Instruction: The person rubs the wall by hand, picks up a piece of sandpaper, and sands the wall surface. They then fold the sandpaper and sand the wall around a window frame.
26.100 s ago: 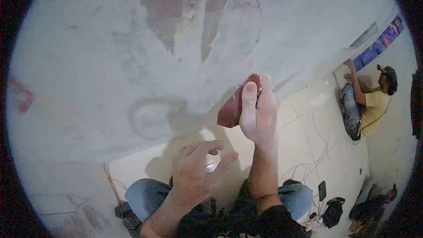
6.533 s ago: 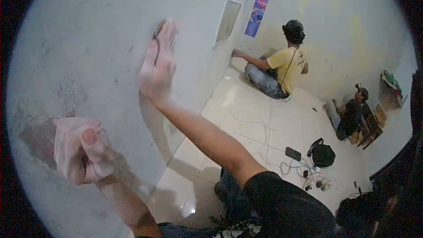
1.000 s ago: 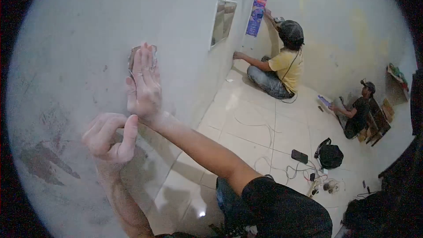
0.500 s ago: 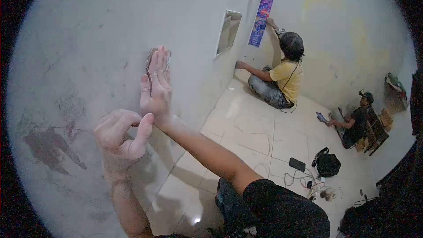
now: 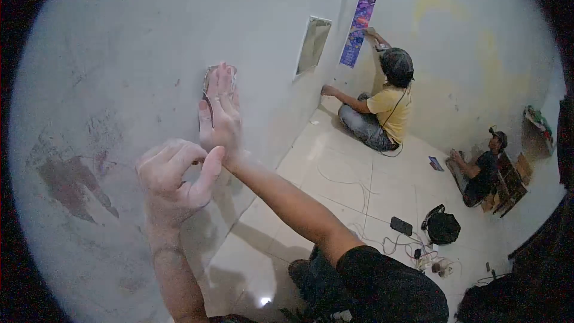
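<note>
Against the grey wall [image 5: 269, 42], my right hand [image 5: 222, 110] lies with its fingers stretched over a brown abrasive-looking sheet [image 5: 207, 84], whose edges show around the fingers. My left hand [image 5: 179, 173] is just below and left of it, fingers curled and thumb tip meeting the index finger near my right wrist. Nothing shows inside that curl. Pale dust coats both hands. A rough brown patch [image 5: 72, 185] marks the wall to the left.
A person in yellow [image 5: 391, 107] sits by a colourful strip [image 5: 362, 18] in the corner. Another person [image 5: 484, 167] sits at right, near a blue packet [image 5: 435, 163]. A phone [image 5: 401, 225], black bag [image 5: 443, 226] and cables [image 5: 391, 245] lie on the floor.
My right hand and the sheet have shifted slightly down and right; my left hand has shifted right too. The far-right person has let go of the blue packet and raised a hand.
</note>
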The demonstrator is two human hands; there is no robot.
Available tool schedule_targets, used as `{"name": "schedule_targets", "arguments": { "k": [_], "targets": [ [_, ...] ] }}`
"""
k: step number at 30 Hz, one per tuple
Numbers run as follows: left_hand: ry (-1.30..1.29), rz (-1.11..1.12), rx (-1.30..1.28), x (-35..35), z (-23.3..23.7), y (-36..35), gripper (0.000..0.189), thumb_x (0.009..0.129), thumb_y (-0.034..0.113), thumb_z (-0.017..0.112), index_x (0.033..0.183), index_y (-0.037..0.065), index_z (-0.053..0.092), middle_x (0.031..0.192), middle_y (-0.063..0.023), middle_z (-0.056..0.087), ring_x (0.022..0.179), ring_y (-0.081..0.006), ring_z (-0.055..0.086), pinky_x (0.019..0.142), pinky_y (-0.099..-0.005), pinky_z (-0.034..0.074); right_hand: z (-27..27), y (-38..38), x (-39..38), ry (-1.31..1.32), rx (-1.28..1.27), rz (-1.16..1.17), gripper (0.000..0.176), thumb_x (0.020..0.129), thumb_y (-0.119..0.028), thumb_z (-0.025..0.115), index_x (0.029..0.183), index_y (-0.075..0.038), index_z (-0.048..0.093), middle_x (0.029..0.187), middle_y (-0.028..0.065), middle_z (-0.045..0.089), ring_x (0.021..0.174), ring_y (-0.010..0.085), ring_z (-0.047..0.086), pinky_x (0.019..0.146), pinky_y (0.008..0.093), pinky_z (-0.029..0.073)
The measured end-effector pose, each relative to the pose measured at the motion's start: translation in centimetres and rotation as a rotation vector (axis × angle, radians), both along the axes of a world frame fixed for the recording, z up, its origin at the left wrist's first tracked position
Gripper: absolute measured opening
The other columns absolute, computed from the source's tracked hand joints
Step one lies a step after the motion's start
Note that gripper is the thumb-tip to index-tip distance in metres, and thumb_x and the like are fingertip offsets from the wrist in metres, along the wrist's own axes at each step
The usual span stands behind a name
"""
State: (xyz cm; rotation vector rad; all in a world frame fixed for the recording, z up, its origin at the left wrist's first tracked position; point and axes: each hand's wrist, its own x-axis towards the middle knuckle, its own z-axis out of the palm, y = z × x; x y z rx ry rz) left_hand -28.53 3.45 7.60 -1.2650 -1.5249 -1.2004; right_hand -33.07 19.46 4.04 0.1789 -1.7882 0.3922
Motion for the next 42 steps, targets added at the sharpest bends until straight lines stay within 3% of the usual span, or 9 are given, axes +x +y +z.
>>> {"name": "schedule_targets", "arguments": {
  "k": [8, 13, 18, 22, 24, 28, 33, 37, 42],
  "targets": [
    [-0.041, -0.13, -0.007, 1.2, 0.4, 5.3, 0.015, 0.076, 0.005, 0.074, 0.067, 0.003, 0.062, 0.063, -0.0087, 0.063, 0.054, -0.0187, 0.06, 0.053, -0.03, 0.045, 0.2, -0.1, 0.1, -0.126, -0.011, -0.015, 0.067, 0.098, -0.019, 0.047, 0.152, 0.001, 0.013, 0.159, 0.0222, 0.013, 0.147, 0.0397, 0.009, 0.118, 0.0504, 0.011],
    [-0.04, -0.227, -0.038, 3.1, 2.2, 7.6, 0.014, 0.076, 0.006, 0.074, 0.068, 0.002, 0.063, 0.064, -0.0087, 0.063, 0.056, -0.0175, 0.06, 0.054, -0.0287, 0.045, -1.1, 0.4, 1.3, -0.098, 0.003, -0.025, 0.066, 0.097, -0.019, 0.046, 0.151, 0.004, 0.015, 0.158, 0.0239, 0.014, 0.147, 0.0409, 0.01, 0.118, 0.0502, 0.011],
    [-0.213, -0.274, 0.169, 3.1, 3.8, 6.4, 0.012, 0.071, 0.006, 0.075, 0.068, 0.002, 0.065, 0.062, -0.008, 0.062, 0.055, -0.0168, 0.061, 0.054, -0.0278, 0.045, -1.7, 0.5, 0.0, -0.081, 0.001, -0.017, 0.066, 0.096, -0.019, 0.046, 0.15, 0.007, 0.018, 0.157, 0.0255, 0.016, 0.147, 0.042, 0.011, 0.118, 0.05, 0.011],
    [-0.076, -0.073, 0.167, 1.3, 4.2, 4.9, 0.013, 0.075, 0.009, 0.072, 0.071, -0.002, 0.066, 0.065, -0.0095, 0.063, 0.059, -0.0168, 0.062, 0.055, -0.0277, 0.045, -0.4, 0.3, -2.2, -0.033, -0.063, 0.003, 0.065, 0.096, -0.019, 0.045, 0.149, 0.009, 0.02, 0.157, 0.0268, 0.017, 0.146, 0.0429, 0.012, 0.118, 0.0499, 0.011],
    [-0.05, -0.065, 0.13, -0.4, 2.9, 3.5, 0.022, 0.089, 0.016, 0.062, 0.075, -0.002, 0.063, 0.073, -0.0092, 0.066, 0.063, -0.0183, 0.06, 0.06, -0.0283, 0.045, -0.4, -0.2, -2.0, -0.004, -0.108, 0.047, 0.064, 0.094, -0.019, 0.047, 0.147, 0.01, 0.025, 0.155, 0.0275, 0.02, 0.146, 0.043, 0.015, 0.117, 0.0512, 0.013],
    [0.003, 0.177, 0.169, -1.7, 1.1, 1.7, 0.031, 0.097, 0.015, 0.047, 0.077, -0.002, 0.063, 0.074, -0.0118, 0.066, 0.067, -0.0204, 0.061, 0.066, -0.0308, 0.047, -0.5, -0.3, -1.5, 0.057, -0.118, 0.101, 0.062, 0.092, -0.011, 0.05, 0.146, 0.01, 0.028, 0.153, 0.0294, 0.025, 0.144, 0.0423, 0.021, 0.115, 0.0553, 0.015],
    [0.221, 0.526, 0.129, -4.2, 1.4, 0.2, 0.033, 0.096, 0.033, 0.045, 0.102, 0.001, 0.052, 0.095, -0.0136, 0.063, 0.089, -0.0293, 0.056, 0.079, -0.0414, 0.043, -0.4, 1.5, -0.8, 0.007, -0.003, 0.18, 0.065, 0.082, -0.014, 0.058, 0.139, 0.01, 0.04, 0.147, 0.0301, 0.036, 0.141, 0.0424, 0.03, 0.114, 0.0577, 0.017],
    [0.409, 0.858, 0.101, -4.5, 3.9, -0.7, 0.051, 0.095, 0.046, 0.044, 0.122, 0.003, 0.043, 0.111, -0.0151, 0.06, 0.105, -0.0363, 0.052, 0.09, -0.0498, 0.039, -0.5, 3.9, -1.9, 0.124, 0.226, 0.269, 0.067, 0.074, -0.02, 0.063, 0.134, 0.007, 0.048, 0.145, 0.0268, 0.042, 0.139, 0.0382, 0.037, 0.111, 0.0615, 0.019],
    [0.595, 1.21, 0.131, -4.4, 6.4, -2.3, 0.079, 0.094, 0.064, 0.042, 0.147, 0.006, 0.032, 0.132, -0.017, 0.056, 0.127, -0.0452, 0.048, 0.104, -0.0604, 0.035, 2.6, 7.0, -2.1, 0.029, 0.215, 0.396, 0.067, 0.074, -0.025, 0.06, 0.134, 0.003, 0.05, 0.147, 0.0208, 0.043, 0.139, 0.033, 0.038, 0.113, 0.0624, 0.015]
  ]
}}
